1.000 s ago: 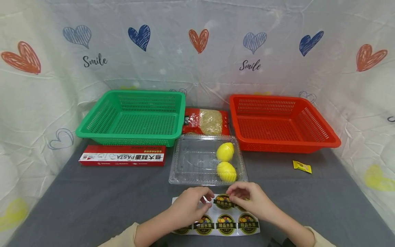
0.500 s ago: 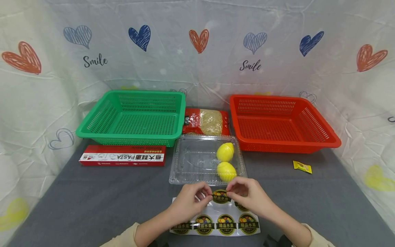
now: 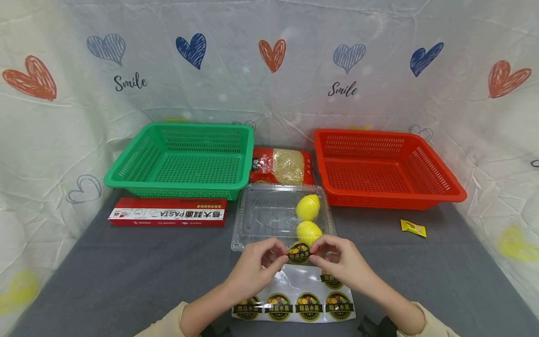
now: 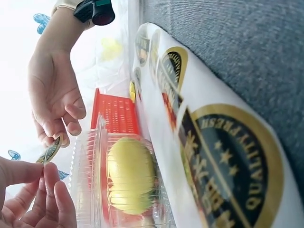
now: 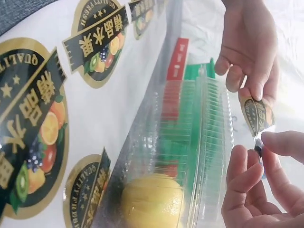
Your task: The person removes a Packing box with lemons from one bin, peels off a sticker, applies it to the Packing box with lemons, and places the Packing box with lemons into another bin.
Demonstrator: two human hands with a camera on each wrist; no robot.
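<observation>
Between my two hands, above the front edge of the clear plastic box (image 3: 269,220), is a round black-and-gold sticker (image 3: 299,252) with fruit pictures. My left hand (image 3: 258,266) pinches its left edge between thumb and fingers. The right edge is pinched the same way by my right hand (image 3: 343,262). In the right wrist view the sticker (image 5: 256,114) hangs free of any surface. Two yellow lemons (image 3: 308,208) lie at the right side inside the box. On the table below my hands is the white sticker sheet (image 3: 290,281), with several stickers on it.
A green basket (image 3: 181,193) stands back left and a red basket (image 3: 391,200) back right. Between them lies a red noodle bag (image 3: 288,167). A red pasta box (image 3: 167,213) lies before the green basket, and a small yellow packet (image 3: 413,228) on the right.
The sticker has come up off the sheet and moved forward over the box's front edge. Both hands have moved forward with it; the left hand took hold of its other edge.
</observation>
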